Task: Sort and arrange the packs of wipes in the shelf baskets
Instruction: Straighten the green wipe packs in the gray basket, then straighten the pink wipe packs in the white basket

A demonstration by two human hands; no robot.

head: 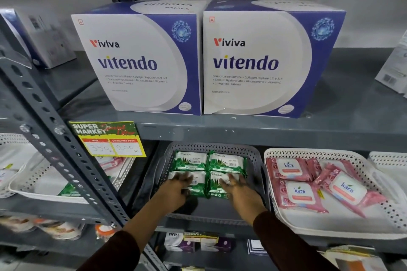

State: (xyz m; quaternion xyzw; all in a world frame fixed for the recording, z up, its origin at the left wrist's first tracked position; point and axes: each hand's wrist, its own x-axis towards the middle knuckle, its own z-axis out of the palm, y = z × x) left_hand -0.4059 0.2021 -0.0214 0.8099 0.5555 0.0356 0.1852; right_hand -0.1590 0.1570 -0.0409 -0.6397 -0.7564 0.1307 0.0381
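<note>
now both hands flat, fingers spread: left hand [176,187] & right hand [236,187] on green wipe packs [209,163] in grey basket [255,160].

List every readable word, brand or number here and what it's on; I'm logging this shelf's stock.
"Viviva vitendo": two blue-and-white boxes, top shelf; their ingredient lines are too small.
"SUPER MARKET", handwritten "350" and "200": yellow price tag.
"ORIGAMI": green wipe packs in the grey basket.
"kara": pink wipe packs in the white basket.
"virest": box on the lower shelf.
Other labels are blurred.
</note>
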